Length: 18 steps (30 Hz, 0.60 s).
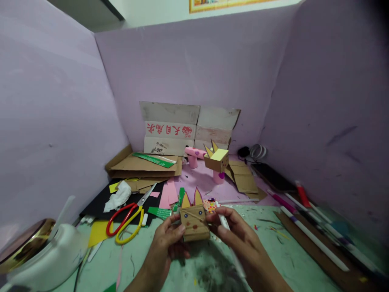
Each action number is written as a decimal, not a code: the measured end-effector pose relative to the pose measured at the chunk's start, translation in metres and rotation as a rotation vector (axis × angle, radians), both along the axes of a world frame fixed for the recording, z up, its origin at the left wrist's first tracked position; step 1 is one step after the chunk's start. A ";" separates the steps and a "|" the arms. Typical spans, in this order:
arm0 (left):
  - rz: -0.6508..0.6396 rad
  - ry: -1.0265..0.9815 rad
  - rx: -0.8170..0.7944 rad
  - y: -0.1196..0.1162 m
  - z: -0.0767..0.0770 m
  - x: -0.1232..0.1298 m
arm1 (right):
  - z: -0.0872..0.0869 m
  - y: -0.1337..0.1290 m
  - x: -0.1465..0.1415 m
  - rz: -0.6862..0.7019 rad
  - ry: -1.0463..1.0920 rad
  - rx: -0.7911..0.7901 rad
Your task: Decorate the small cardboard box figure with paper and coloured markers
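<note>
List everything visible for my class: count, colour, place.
animal head: one, brown, front centre
pen: one, white, front centre
scissors: one, red and yellow, left
tissue: one, white, left
boxy head: one, brown, centre back
tubes: at least two, pink, centre back
printed cardboard: two panels, white, back
flat cardboard: several, brown, back
markers: several, mixed, right
slab: one, black, right
container: one, white, left
paper scraps: several, multicoloured, left
sheet: one, black, left
tabletop: one, green, front
walls: three, lilac, around
frame: one, gold, top
left hand: one, holding animal head
right hand: one, holding pen
</note>
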<state>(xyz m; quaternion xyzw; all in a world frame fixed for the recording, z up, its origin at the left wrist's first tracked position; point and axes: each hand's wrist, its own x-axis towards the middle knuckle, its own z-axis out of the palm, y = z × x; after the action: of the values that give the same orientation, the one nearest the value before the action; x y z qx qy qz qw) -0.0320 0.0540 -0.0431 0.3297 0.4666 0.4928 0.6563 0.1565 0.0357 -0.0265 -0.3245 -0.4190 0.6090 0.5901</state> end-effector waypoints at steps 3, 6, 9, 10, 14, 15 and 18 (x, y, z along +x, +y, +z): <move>-0.048 -0.029 0.012 -0.005 -0.006 0.005 | 0.010 -0.003 0.019 0.063 0.228 0.032; -0.119 -0.019 0.071 -0.010 -0.013 0.012 | 0.018 -0.006 0.034 0.046 0.395 0.098; -0.097 0.005 0.095 -0.011 -0.016 0.015 | 0.020 -0.008 0.039 0.113 0.426 0.079; -0.087 0.011 0.094 -0.010 -0.016 0.016 | 0.019 -0.008 0.039 0.145 0.397 0.057; -0.104 0.031 0.088 -0.008 -0.016 0.015 | 0.014 -0.012 0.033 0.076 0.188 0.026; -0.109 0.033 0.089 -0.008 -0.016 0.015 | 0.013 -0.013 0.031 0.022 0.144 0.030; -0.118 0.033 0.110 -0.008 -0.018 0.015 | 0.012 -0.016 0.021 -0.139 0.035 -0.017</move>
<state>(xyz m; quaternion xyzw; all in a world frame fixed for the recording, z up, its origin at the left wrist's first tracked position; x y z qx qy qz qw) -0.0167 0.0461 -0.0614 0.4001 0.4291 0.4727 0.6575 0.1775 0.0193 -0.0144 -0.3473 -0.3799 0.5756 0.6354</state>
